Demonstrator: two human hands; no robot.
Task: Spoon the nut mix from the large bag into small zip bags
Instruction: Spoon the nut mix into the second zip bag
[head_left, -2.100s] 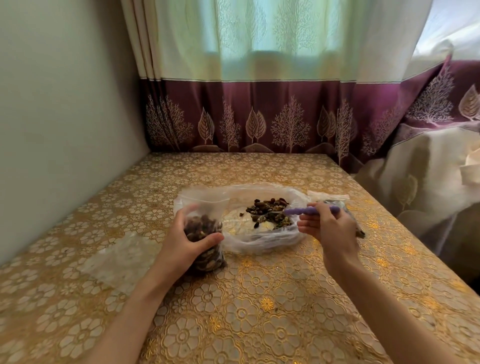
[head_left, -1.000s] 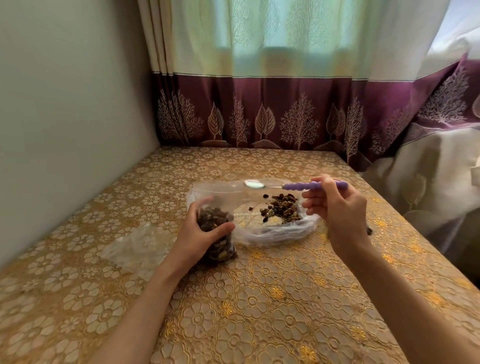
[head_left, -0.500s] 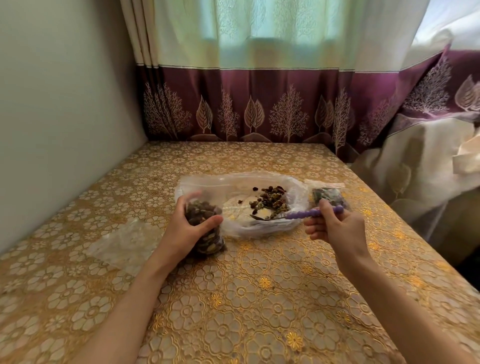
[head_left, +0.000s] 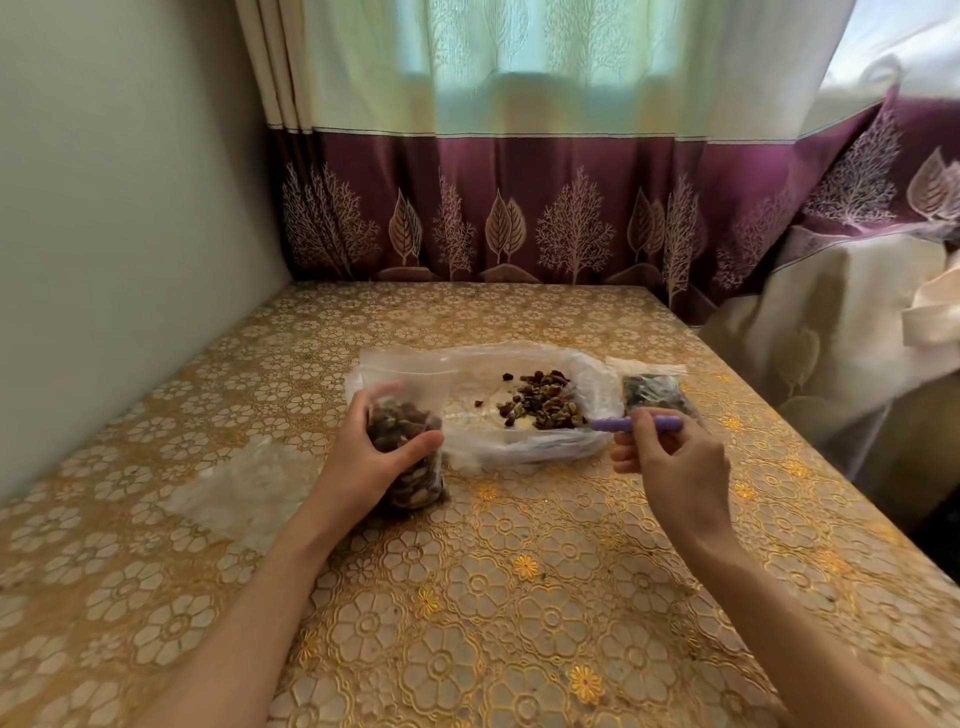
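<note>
Large bag (head_left: 519, 447) at table (head_left: 519, 597) centre; held small bag (head_left: 410, 467) at its 8 o'clock, filled bag (head_left: 654, 392) at 3 o'clock, empty bags (head_left: 234, 488) at 9.

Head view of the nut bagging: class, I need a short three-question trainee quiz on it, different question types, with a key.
1. True or false: the left hand grips the small clear zip bag of nuts.
2. The purple-handled spoon is held by: A the left hand, B the right hand, C nobody.
3. Fill in: the loose nut mix lies inside the large clear plastic ____.

Key: 1 true; 2 B; 3 bag.
</note>
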